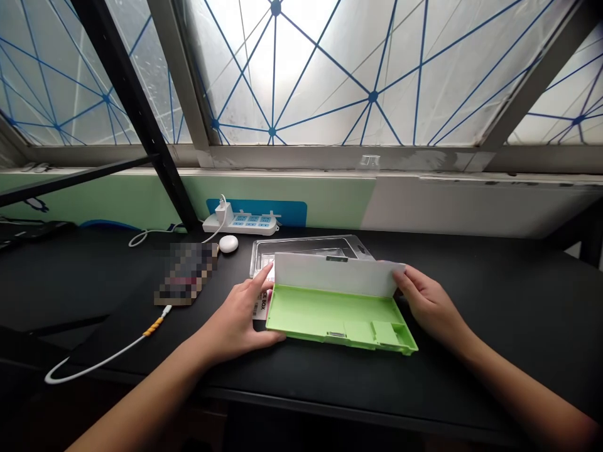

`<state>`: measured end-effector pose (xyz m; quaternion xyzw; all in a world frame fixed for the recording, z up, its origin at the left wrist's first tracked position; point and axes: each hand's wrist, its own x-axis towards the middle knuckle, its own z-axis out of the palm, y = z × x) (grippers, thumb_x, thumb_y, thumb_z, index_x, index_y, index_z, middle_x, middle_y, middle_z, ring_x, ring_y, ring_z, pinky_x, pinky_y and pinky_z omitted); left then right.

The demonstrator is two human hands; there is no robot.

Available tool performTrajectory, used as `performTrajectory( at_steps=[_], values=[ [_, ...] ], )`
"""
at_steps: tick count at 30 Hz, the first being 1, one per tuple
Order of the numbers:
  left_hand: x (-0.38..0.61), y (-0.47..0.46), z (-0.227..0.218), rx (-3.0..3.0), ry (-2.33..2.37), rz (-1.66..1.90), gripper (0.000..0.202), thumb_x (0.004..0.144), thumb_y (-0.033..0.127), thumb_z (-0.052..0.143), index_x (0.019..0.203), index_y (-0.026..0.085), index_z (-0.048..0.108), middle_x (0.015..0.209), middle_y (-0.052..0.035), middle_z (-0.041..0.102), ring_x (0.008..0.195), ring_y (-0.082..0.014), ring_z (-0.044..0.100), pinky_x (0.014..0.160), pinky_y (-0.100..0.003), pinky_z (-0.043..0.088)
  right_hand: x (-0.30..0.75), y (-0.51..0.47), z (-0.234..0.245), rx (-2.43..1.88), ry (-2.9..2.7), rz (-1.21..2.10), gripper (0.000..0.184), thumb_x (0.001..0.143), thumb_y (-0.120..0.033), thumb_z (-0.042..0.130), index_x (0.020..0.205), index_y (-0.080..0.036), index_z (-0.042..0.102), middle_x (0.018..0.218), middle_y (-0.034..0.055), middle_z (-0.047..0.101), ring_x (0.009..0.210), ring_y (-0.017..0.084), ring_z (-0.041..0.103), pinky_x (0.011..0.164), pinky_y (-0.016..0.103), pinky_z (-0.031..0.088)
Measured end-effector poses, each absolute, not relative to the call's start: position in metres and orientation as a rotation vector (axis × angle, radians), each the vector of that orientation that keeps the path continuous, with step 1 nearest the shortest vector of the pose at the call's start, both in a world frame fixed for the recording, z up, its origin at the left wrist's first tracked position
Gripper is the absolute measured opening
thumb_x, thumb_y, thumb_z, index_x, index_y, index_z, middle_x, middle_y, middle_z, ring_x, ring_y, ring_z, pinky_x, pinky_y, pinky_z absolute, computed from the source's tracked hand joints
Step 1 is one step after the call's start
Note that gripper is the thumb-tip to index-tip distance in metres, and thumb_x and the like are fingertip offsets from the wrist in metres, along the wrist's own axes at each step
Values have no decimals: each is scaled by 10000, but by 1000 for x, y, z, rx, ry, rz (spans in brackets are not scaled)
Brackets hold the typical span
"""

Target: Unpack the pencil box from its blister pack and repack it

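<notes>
A green plastic case [330, 314] lies open on the black desk [494, 301], its white lid [334, 275] standing upright at the back. The tray inside looks empty, with small compartments at its front right. My left hand [242, 320] grips the case's left end, thumb at the lower corner and a finger up on the lid's left edge. My right hand [426, 301] holds the lid's right edge with curled fingers. Under the case's left end lies a printed card [258, 309]. Directly behind the lid rests a clear plastic package [308, 248].
A white power strip [245, 223] with a plugged charger sits at the desk's back. A small white round object [228, 243] lies near it. A blurred flat device [183, 273] with a white cable [103, 359] is at the left. A black shelf post [136, 119] rises at the back left.
</notes>
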<state>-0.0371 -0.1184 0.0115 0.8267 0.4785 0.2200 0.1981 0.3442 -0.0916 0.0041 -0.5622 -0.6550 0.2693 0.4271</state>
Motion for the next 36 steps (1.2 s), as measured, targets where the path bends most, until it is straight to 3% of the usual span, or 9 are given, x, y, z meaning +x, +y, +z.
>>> performTrajectory(
  at_steps=[4, 10, 14, 18, 21, 24, 29, 33, 36],
  values=[
    [-42, -118, 8, 2290, 1344, 618, 1171, 780, 418, 812, 1644, 335, 27, 1444, -125, 597, 1363, -354, 523, 1121, -533, 426, 344, -89, -3, -1401, -1540, 704, 403, 952, -617, 549, 1150, -268, 591, 717, -12, 661, 620, 209, 637, 583, 345, 560],
    [-49, -115, -1, 2248, 1365, 675, 1027, 779, 428, 803, 1608, 331, 204, 1361, -103, 617, 1261, -319, 598, 1054, -466, 502, 351, -103, 5, -1395, -1808, 472, 402, 987, -591, 498, 936, -262, 723, 826, 42, 714, 735, 229, 683, 691, 356, 568],
    [-45, -112, 1, 2272, 1380, 684, 672, 806, 493, 759, 1399, 294, 512, 1350, -100, 618, 1227, -330, 601, 1011, -454, 528, 358, -107, 8, -1198, -2006, 503, 614, 922, -767, 433, 1115, -285, 761, 1102, 101, 708, 1015, 300, 685, 862, 412, 571],
    [-41, -113, 8, 2261, 1422, 675, 561, 867, 582, 657, 1315, 253, 581, 1271, -107, 662, 1138, -325, 625, 954, -454, 544, 359, -105, 6, -1140, -2078, 657, 865, 720, -939, 467, 1216, -275, 711, 1211, 129, 626, 1061, 337, 657, 900, 450, 573],
    [-42, -113, 9, 2205, 1455, 706, 538, 926, 648, 538, 1287, 254, 604, 1247, -101, 672, 1128, -323, 619, 960, -464, 528, 355, -106, 7, -1204, -2145, 671, 791, 655, -751, 788, 1285, -298, 636, 1278, 113, 592, 1147, 343, 635, 961, 447, 558],
    [-44, -111, 8, 2183, 1439, 736, 574, 970, 703, 394, 1269, 265, 612, 1227, -91, 680, 1117, -315, 617, 963, -459, 516, 351, -108, 9, -1246, -2140, 645, 543, 780, -515, 818, 1245, -308, 628, 1248, 91, 630, 1134, 302, 655, 942, 410, 564],
    [-42, -106, 4, 2311, 1335, 742, 623, 995, 716, 303, 1269, 272, 643, 1303, -90, 654, 1159, -316, 591, 994, -449, 489, 348, -104, 8, -1435, -1984, 702, 352, 841, -539, 732, 1059, -271, 659, 995, 45, 753, 873, 271, 723, 741, 366, 589],
    [-37, -105, 5, 2361, 1356, 637, 409, 1006, 552, 497, 1279, 291, 653, 1346, -76, 629, 1188, -312, 565, 1011, -451, 471, 343, -101, 7, -1469, -1868, 809, 436, 890, -573, 652, 1181, -254, 594, 1013, 73, 776, 868, 278, 738, 733, 373, 592],
    [-37, -105, 5, 2355, 1419, 599, 411, 979, 551, 544, 1242, 251, 644, 1274, -101, 641, 1128, -316, 578, 974, -456, 488, 338, -101, 8, -1477, -1846, 825, 478, 917, -582, 615, 1250, -243, 554, 1036, 86, 766, 877, 272, 733, 752, 370, 586]
  ],
)
